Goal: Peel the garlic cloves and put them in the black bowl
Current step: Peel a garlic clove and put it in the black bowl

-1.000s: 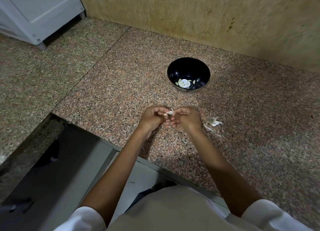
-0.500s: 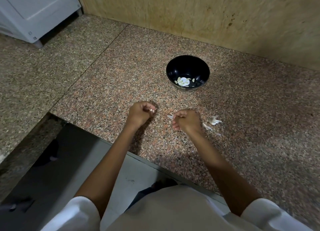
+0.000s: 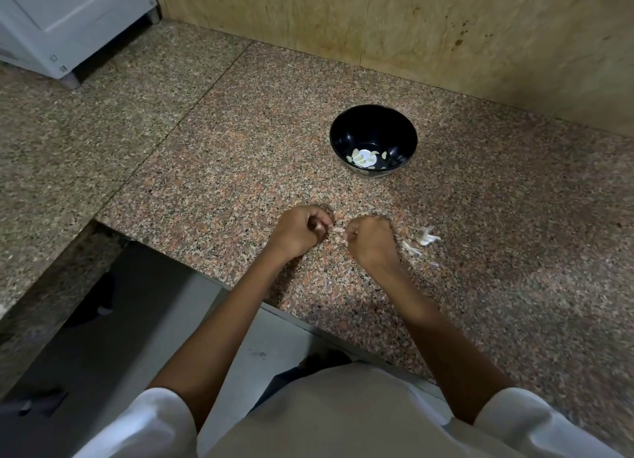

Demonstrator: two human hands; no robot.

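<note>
Head view: works near the front edge of the tabletop (image 3: pixel 240 169), left hand (image 3: pixel 298 233) and right hand (image 3: pixel 370 238) almost touching, fingers (image 3: pixel 322 221) of both curled, pinching a small pale garlic clove (image 3: pixel 338 230) between them, apparently to strip skin. Leaves the black bowl (image 3: pixel 406 128), peeled cloves (image 3: pixel 362 157) inside, toward the back edge, well apart from the fingers; loose skins (image 3: pixel 425 236) beside the right hand.

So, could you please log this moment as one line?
left grip curled, contents unclear; right grip pinches garlic piece; peeled cloves in black bowl
</note>
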